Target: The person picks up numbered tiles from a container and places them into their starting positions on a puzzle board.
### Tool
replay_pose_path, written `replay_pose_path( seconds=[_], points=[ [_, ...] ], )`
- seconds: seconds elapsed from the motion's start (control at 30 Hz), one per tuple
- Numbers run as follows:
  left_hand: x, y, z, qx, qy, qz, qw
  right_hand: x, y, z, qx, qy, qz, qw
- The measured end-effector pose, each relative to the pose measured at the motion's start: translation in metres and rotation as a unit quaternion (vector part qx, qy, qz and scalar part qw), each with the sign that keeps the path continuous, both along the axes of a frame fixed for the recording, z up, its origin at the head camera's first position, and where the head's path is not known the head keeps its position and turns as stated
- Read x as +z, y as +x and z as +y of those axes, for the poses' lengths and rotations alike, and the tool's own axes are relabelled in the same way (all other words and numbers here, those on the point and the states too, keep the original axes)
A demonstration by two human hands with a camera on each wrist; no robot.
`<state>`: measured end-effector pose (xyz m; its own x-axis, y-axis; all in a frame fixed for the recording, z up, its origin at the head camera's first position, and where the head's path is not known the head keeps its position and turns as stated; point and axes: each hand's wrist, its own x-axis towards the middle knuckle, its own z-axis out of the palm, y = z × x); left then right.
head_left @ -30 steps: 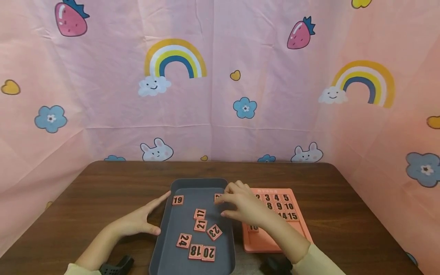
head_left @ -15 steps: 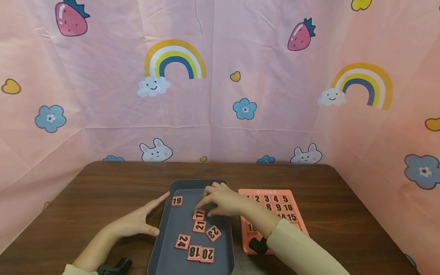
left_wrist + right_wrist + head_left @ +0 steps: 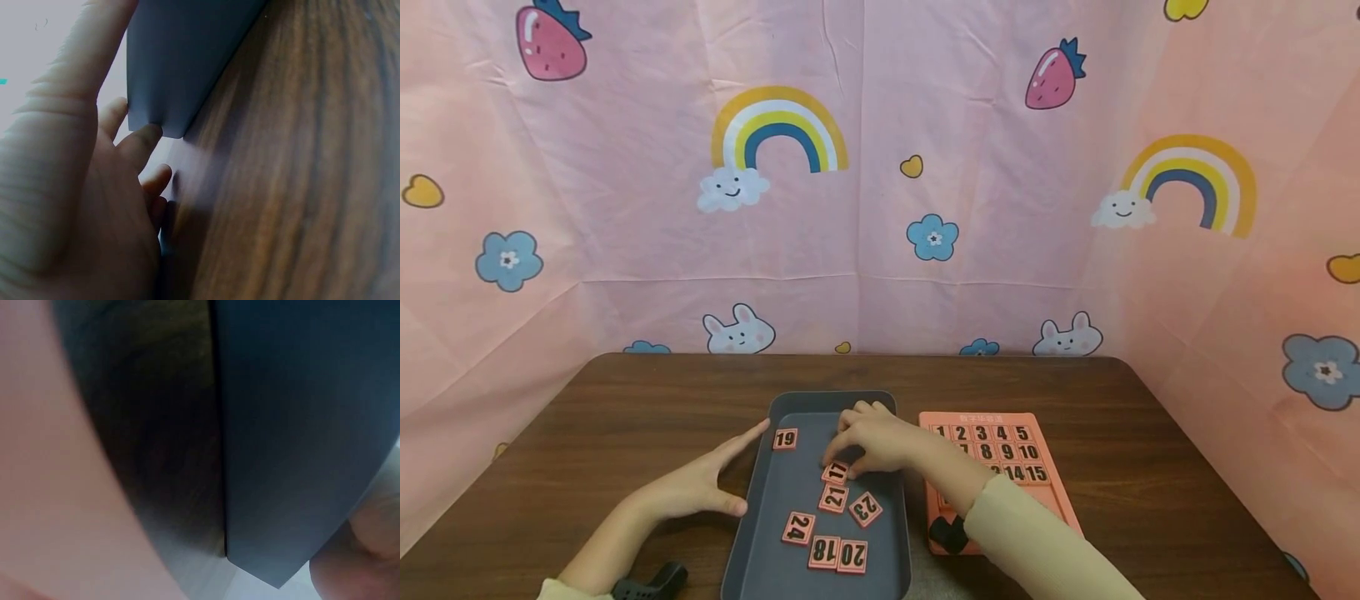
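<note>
A grey tray (image 3: 895, 533) holds loose pink number tiles. My right hand (image 3: 880, 437) reaches over its right wall, thumb and fingertips pinching the 17 tile (image 3: 836, 472). Just below lies the 21 tile (image 3: 833, 498), with the 23 tile (image 3: 866, 509) to its right. My left hand (image 3: 700, 487) rests against the tray's left wall with fingers spread; in the left wrist view its fingertips touch the tray's outer wall (image 3: 181, 56). The right wrist view shows the tray wall (image 3: 294, 437) and only part of my right hand (image 3: 350, 575).
Also in the tray are the 19 tile (image 3: 786, 439), 24 tile (image 3: 798, 527), 18 tile (image 3: 824, 552) and 20 tile (image 3: 852, 557). To the right, a pink number board (image 3: 1052, 492) with rows of tiles lies partly under my right forearm. Brown wooden table (image 3: 647, 400) surrounds both.
My right hand has moved left from a tile near the tray's right wall to the 17 tile. The 17 and 21 tiles have shifted slightly. The left hand stays at the tray.
</note>
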<state>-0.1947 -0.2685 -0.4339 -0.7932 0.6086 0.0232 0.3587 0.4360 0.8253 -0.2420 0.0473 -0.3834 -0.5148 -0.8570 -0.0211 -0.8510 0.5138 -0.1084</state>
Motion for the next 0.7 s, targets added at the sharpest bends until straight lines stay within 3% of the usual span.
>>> replay_pose_path(
  seconds=[0.37,0.7],
  points=[
    [-0.003,0.002,0.000,-0.001,0.006,-0.005,1.0000,0.001,0.004,0.004,-0.007,-0.014,0.023,1.000],
    [-0.001,0.000,0.000,-0.004,0.012,-0.001,0.9999,0.021,0.022,0.017,-0.031,-0.064,0.068,0.995]
  ],
)
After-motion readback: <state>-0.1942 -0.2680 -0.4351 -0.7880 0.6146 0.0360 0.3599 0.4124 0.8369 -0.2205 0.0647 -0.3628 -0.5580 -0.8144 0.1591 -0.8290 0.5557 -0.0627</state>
